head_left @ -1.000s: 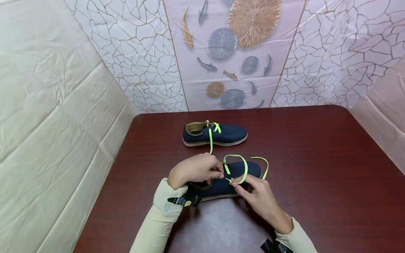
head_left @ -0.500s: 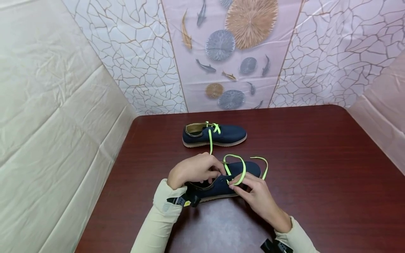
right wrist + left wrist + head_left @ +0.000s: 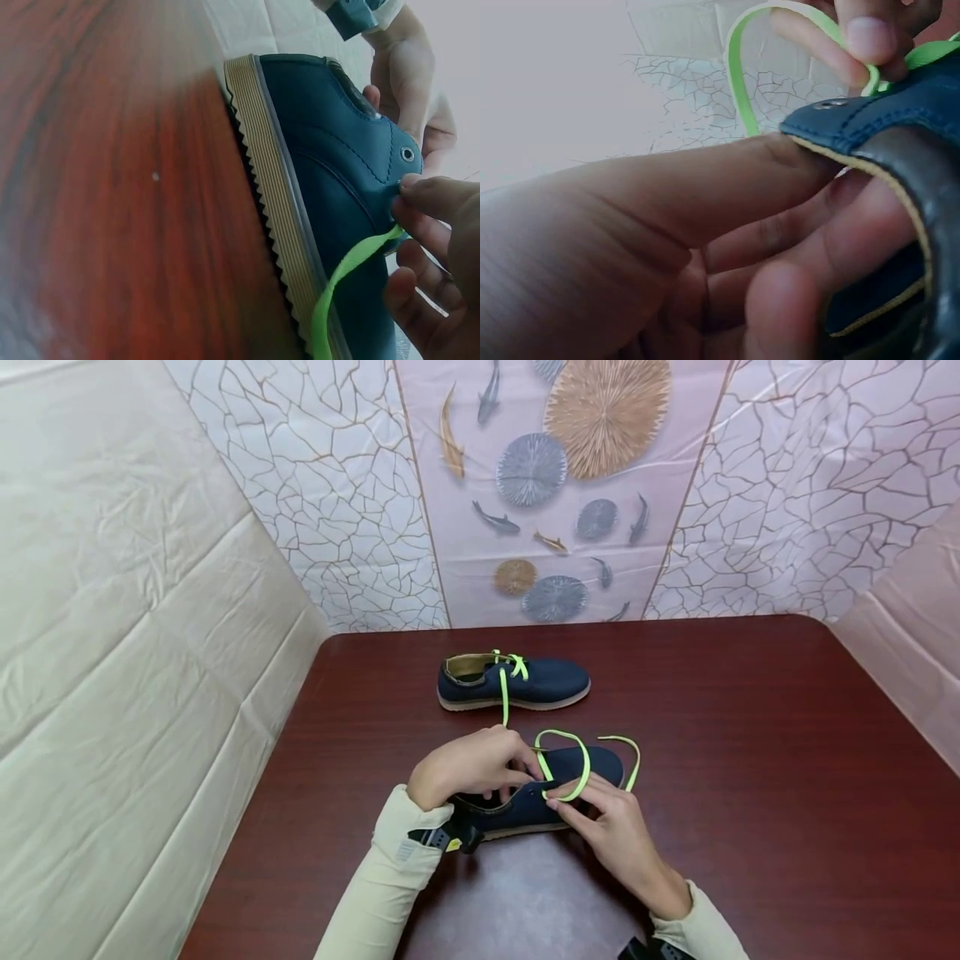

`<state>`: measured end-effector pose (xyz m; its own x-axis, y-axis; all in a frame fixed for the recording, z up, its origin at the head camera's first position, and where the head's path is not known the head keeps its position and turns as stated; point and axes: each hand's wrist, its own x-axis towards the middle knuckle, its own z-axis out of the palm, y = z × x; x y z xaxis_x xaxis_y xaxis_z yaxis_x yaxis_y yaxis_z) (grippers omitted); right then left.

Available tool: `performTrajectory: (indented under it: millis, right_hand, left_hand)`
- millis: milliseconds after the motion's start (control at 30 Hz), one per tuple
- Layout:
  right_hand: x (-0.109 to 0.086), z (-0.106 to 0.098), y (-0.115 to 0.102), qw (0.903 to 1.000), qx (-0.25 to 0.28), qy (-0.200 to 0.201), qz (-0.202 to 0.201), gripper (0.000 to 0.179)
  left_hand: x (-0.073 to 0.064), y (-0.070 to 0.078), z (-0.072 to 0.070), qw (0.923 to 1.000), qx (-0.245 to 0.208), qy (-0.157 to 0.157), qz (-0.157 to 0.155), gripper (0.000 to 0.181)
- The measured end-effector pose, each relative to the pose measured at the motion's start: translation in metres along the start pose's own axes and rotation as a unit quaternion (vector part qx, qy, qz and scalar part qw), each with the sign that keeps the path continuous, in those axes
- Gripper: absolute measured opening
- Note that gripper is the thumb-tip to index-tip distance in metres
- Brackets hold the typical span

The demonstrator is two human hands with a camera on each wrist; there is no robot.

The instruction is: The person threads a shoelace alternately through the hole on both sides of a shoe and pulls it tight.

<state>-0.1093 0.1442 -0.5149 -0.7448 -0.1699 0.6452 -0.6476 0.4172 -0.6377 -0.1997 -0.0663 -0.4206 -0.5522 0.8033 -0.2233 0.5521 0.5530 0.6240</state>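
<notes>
A navy blue shoe (image 3: 525, 810) with a tan sole stands on the table, toe to the right. My left hand (image 3: 483, 768) grips the raised eyelet flap (image 3: 847, 124), some fingers inside the opening; its thumb tip is hidden by the flap. A neon green shoelace (image 3: 585, 768) loops over the shoe. My right hand (image 3: 611, 827) pinches this lace close to a lower eyelet on the near flap; the lace tip is hidden. An upper metal eyelet (image 3: 407, 154) shows with no lace through it.
Behind stands a second navy shoe (image 3: 555, 682) with green laces, one end hanging toward my left hand. A loose lace end (image 3: 636, 760) curls beside the near shoe's toe. The reddish-brown table (image 3: 750, 735) meets patterned cloth at the back.
My right fingers have shifted slightly, bringing the lace against the near flap; its tip, visible between the hands earlier, is out of sight. My left fingers have lifted the flap slightly.
</notes>
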Motion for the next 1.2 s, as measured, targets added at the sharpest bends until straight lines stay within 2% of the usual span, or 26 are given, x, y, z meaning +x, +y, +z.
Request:
performTrajectory:
  millis: [267,500,733,900,1100,1200]
  right_hand:
    - [-0.001,0.004,0.002,0.9997,0.017,0.012,0.013,0.032]
    - [-0.003,0.004,0.007,0.9994,0.030,0.005,0.016,0.032]
    - [-0.005,0.005,0.005,0.9991,0.039,-0.008,0.013,0.029]
    - [-0.005,0.004,0.004,0.9985,0.048,-0.019,0.015,0.030]
    - [-0.005,0.003,0.004,0.9974,0.056,-0.037,0.025,0.028]
    - [-0.005,0.002,0.005,0.9972,0.060,-0.034,0.029,0.028]
  left_hand:
    - [0.004,-0.001,0.004,0.9988,0.046,-0.003,0.013,0.017]
    - [0.002,0.003,0.002,0.9962,0.085,0.008,0.013,0.018]
    - [0.001,0.009,0.004,0.9897,0.141,0.022,0.007,0.015]
    - [0.001,0.010,0.003,0.9899,0.140,0.022,0.014,0.016]
    - [-0.001,0.009,0.004,0.9902,0.138,0.022,0.006,0.015]
    - [0.000,0.010,0.003,0.9903,0.136,0.024,0.012,0.014]
